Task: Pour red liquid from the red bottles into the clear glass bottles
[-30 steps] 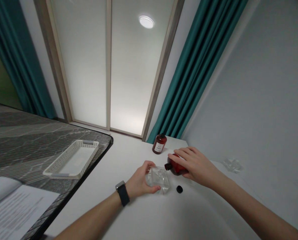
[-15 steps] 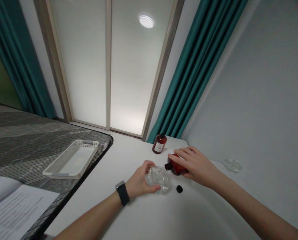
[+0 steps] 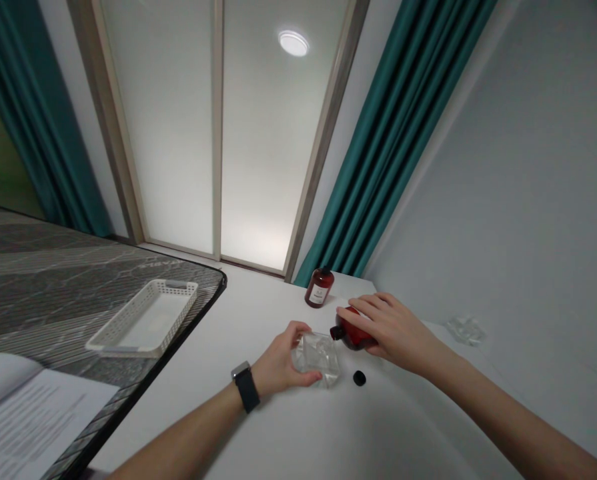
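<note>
My right hand (image 3: pixel 393 330) grips the red bottle (image 3: pixel 351 333) tipped, mouth over the clear container (image 3: pixel 318 353) my left hand (image 3: pixel 278 365) clasps steady mid-tabletop.

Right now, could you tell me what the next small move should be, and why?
Probably tip the red bottle slightly further: the right hand holds it tilted, its open neck over the clear container steadied by the left hand, with the black cap off.
</note>
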Demonstrator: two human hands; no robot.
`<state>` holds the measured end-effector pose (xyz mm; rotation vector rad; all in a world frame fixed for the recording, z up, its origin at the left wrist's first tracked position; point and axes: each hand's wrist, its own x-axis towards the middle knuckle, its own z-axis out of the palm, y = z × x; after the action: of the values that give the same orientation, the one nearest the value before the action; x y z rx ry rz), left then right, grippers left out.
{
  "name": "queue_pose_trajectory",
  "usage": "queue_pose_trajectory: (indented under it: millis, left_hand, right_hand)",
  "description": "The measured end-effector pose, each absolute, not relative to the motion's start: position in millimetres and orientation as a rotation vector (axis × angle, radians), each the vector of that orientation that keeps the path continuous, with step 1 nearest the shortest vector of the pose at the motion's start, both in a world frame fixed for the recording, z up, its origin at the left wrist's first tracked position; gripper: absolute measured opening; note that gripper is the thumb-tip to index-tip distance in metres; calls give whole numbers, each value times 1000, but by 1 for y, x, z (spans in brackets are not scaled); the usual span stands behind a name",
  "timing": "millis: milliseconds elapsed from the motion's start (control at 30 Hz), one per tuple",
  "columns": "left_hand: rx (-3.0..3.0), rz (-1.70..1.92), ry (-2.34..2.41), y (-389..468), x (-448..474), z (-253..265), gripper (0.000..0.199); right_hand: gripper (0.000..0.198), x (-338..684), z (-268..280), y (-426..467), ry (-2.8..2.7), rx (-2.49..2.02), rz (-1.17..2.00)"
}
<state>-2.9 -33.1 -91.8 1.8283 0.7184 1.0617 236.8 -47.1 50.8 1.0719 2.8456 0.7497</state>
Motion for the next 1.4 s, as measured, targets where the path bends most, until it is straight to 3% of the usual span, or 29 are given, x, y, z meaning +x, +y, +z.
queue_pose_trajectory:
  millis: [1400]
  left_hand:
    - [1758, 1081, 687, -35, 1, -95, 62]
  right_hand:
    - [69, 236, 50, -47, 2865, 1117, 645]
